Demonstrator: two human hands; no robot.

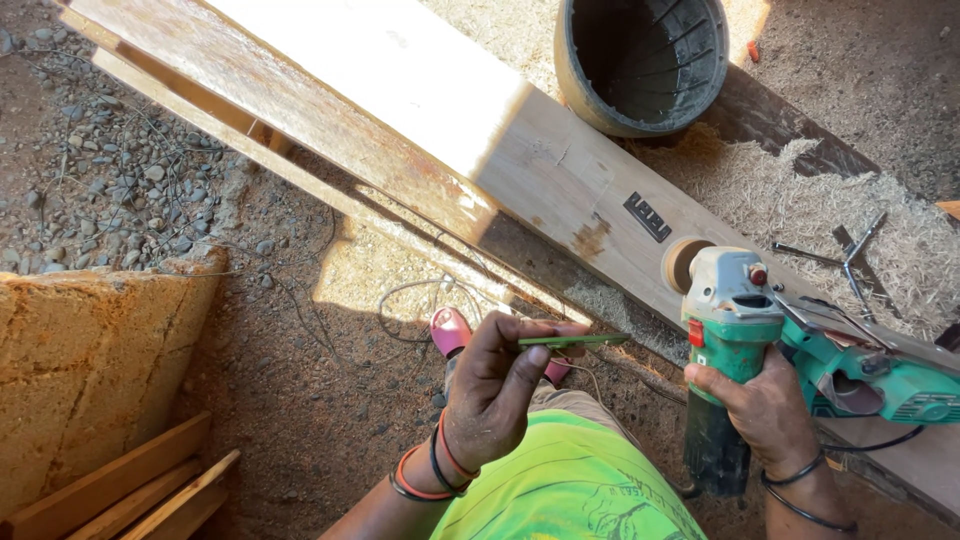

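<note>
My left hand (492, 390) pinches a thin flat green strip (573, 341), held level in front of me near the edge of a long wooden beam (560, 175). My right hand (762, 405) grips the black handle of a green and grey power tool (738, 325) that rests upright on the beam. The tool's round disc (680, 262) lies against the wood. A second teal power tool (880, 375) lies on the beam just right of that hand. Bangles circle both wrists.
A dark round bucket (642, 60) stands beyond the beam on wood shavings (840, 210). Metal hand tools (850, 262) lie on the shavings. A large stone block (90, 370) and wooden slats (130, 495) are at the left. A thin cable (410, 300) trails over gravelly ground.
</note>
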